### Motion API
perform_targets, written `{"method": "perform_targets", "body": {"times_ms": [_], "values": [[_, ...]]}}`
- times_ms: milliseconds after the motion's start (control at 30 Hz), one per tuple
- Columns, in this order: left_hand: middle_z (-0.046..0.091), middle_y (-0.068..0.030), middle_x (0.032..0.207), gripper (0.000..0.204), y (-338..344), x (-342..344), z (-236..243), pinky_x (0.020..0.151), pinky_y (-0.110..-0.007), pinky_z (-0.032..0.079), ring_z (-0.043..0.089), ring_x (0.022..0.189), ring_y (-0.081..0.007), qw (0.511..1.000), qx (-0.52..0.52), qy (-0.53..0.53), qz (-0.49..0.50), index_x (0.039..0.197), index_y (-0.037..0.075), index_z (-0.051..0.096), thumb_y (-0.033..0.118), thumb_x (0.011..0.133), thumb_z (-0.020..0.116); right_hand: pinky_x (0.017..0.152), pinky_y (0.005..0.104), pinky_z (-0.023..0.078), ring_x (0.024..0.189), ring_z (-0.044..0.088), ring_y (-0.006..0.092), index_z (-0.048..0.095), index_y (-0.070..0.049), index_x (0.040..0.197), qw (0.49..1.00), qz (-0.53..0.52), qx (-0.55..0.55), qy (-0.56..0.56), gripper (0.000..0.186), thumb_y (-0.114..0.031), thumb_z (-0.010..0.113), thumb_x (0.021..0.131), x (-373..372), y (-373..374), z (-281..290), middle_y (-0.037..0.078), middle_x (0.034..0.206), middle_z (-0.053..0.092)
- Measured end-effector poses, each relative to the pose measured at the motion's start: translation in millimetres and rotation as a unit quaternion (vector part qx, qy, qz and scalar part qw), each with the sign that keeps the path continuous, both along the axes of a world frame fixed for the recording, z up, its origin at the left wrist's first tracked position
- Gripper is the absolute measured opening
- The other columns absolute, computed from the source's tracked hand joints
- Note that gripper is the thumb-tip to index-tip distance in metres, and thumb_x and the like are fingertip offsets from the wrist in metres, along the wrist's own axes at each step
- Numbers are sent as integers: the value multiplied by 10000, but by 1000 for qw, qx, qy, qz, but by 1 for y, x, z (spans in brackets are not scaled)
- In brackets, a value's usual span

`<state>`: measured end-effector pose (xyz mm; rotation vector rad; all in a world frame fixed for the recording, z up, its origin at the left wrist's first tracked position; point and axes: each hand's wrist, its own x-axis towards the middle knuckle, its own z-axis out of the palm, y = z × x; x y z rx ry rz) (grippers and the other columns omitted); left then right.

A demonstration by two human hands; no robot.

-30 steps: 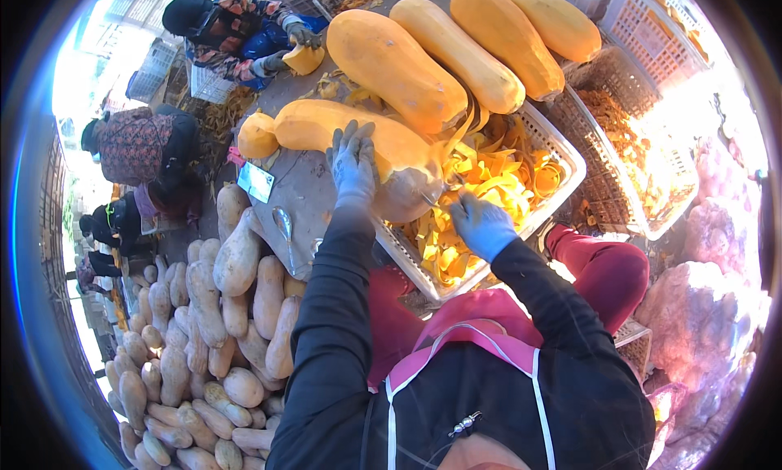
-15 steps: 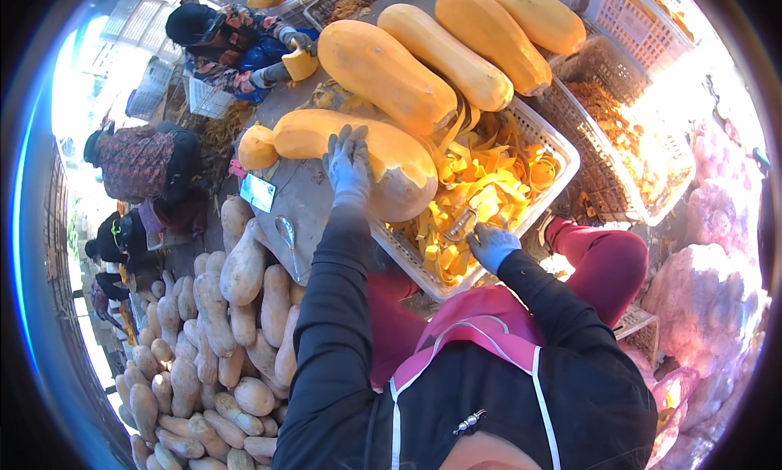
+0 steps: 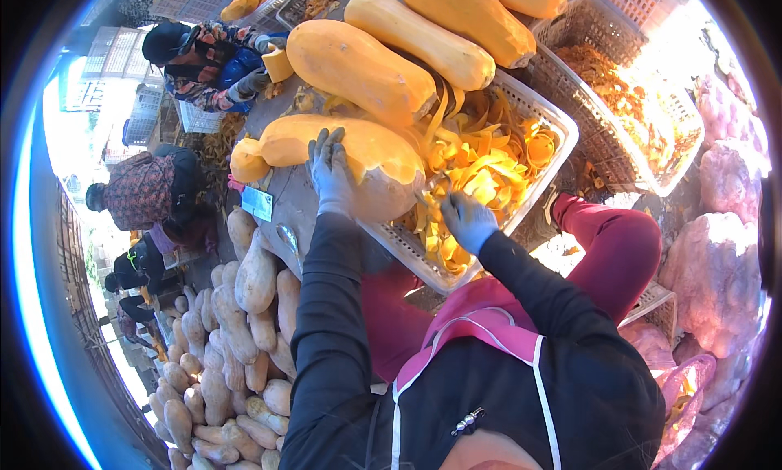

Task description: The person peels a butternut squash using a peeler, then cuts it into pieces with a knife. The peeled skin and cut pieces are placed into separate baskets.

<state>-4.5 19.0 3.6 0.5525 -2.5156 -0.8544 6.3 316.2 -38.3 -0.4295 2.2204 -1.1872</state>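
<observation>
While the spread left hand steadies it, the half-peeled squash shows pale orange flesh.

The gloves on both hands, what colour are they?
Blue, in the head view: left hand on the squash, right hand.

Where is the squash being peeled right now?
In the head view, centre-left: the squash lies on the grey board under the left hand, beside the white crate of peelings.
</observation>
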Motion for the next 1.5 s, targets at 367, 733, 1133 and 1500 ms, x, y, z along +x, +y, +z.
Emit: {"method": "perform_targets", "body": {"times_ms": [367,733,1133,1500], "values": [[564,-154,1486,311,-3,5,-6,1207,-481,283,398,1445,-377,999,25,31,-21,1263,160,731,190,1009,555,920,521,506,1060,669,429,619,-53,1172,986,157,54,23,462,-457,456,1021,-37,6,58,261,1113,696],[556,-182,1480,306,-8,8,-9,1207,-457,282,430,1420,-329,999,9,46,-24,1245,119,742,195,1004,570,940,524,496,1069,655,467,647,-7,1120,995,61,-27,-73,521,-470,429,1022,-7,-8,22,303,1080,687],[469,-203,1541,482,58,21,15,1210,-541,288,340,1441,-503,987,-152,-54,14,1303,232,702,342,840,777,943,527,495,1078,643,487,620,-42,1202,990,1,-60,-129,487,-460,428,1043,30,-17,8,307,1092,682],[455,-197,1558,559,62,19,10,1207,-571,285,325,1455,-496,985,-162,-56,12,1324,232,690,332,787,809,862,471,549,1033,667,422,596,-40,1254,967,54,-117,-220,311,-176,514,986,-70,-32,4,236,1155,650]]}}
